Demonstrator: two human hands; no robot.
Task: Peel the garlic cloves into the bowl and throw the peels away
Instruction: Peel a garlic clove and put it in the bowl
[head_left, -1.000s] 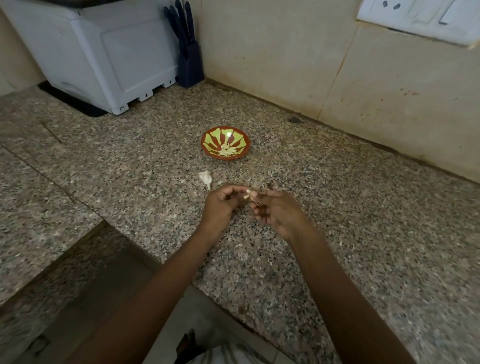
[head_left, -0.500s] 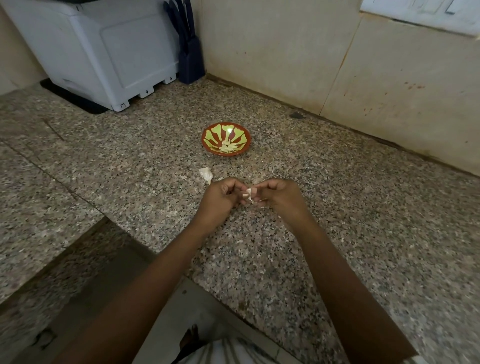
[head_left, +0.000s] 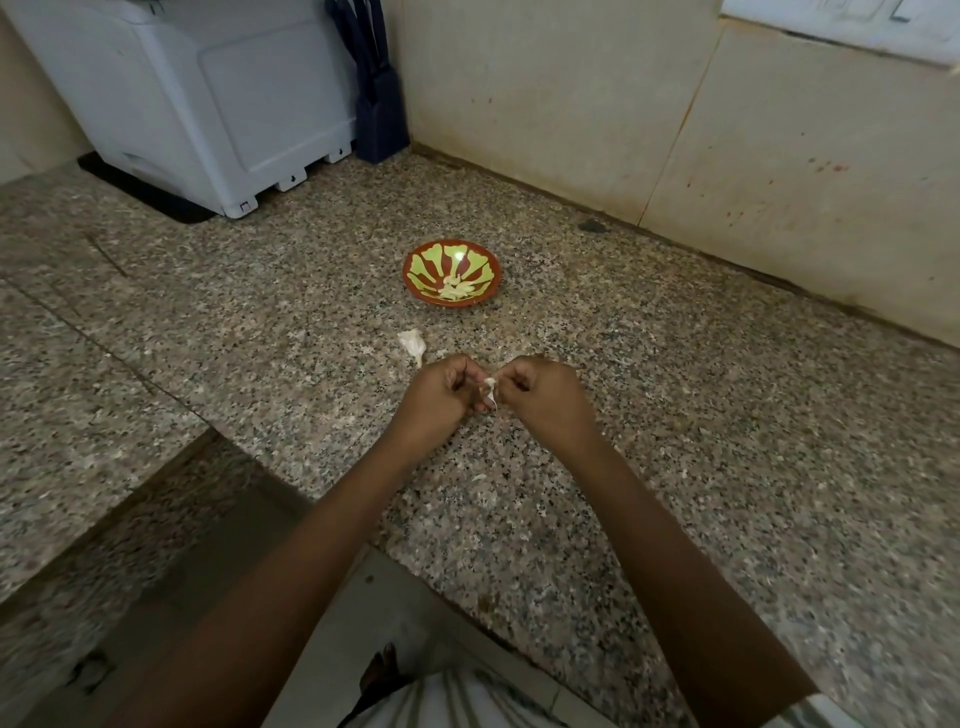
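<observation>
- Left hand: your fingers are curled and pinch the garlic clove from its left side; the hand is held low over the table.
- Right hand: your fingers are curled and pinch the same clove from its right side. Your two hands are together, knuckles almost meeting, with the clove between them.
- Garlic clove: small and pale, with a thin strip of skin hanging below it; held between the fingertips of both hands.
- Bowl: red-brown with a yellow-green leaf pattern; stands on the table straight beyond your hands, apart from them.
- Peeled cloves: a small pale heap in the part of the bowl nearest your hands.
- Garlic piece: whitish and papery with a short stem; lies on the table just beyond your left hand, between it and the bowl. You cannot tell whether it holds cloves or is only skin.
- Table: speckled granite; its front edge runs under your forearms.
- White appliance: far beyond your left hand and to its left, on a dark mat.
- Knife block: dark blue; in the corner just beside the appliance.
- Wall: beige, with reddish specks; well beyond your right hand.
</observation>
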